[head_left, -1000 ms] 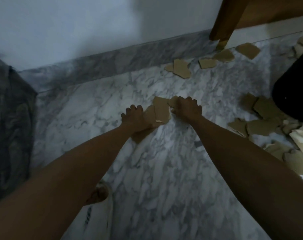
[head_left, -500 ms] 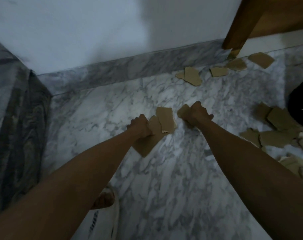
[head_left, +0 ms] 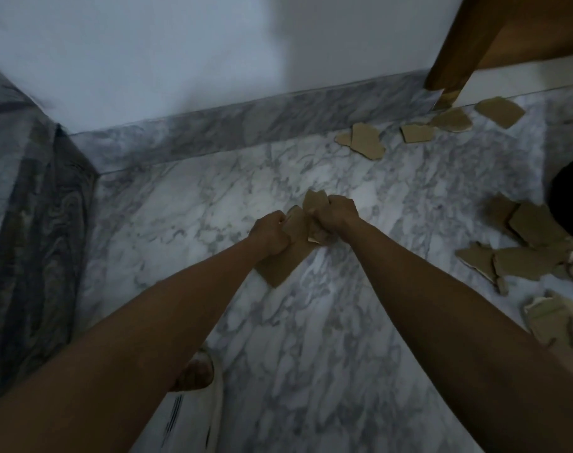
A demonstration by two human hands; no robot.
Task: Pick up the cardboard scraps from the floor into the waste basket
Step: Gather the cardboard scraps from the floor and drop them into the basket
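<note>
My left hand (head_left: 269, 233) and my right hand (head_left: 338, 213) are both closed on brown cardboard scraps (head_left: 283, 261) in the middle of the marble floor, knuckles nearly touching. One large piece hangs below my left fist and a smaller piece sticks up above my right fist. More loose scraps lie near the skirting at the back (head_left: 366, 144) and in a heap at the right (head_left: 527, 256). A dark rounded object (head_left: 571, 194) at the right edge may be the waste basket; only its side shows.
A wooden furniture leg (head_left: 448, 60) stands at the back right by the white wall. A grey marble skirting (head_left: 246, 125) runs along the wall, and a dark marble surface (head_left: 26, 223) closes off the left. My foot in a white sandal (head_left: 197, 374) is at the bottom.
Both hands have closed into fists around the scraps and come together. The pieces that lay flat between them are now gathered and lifted off the floor.
</note>
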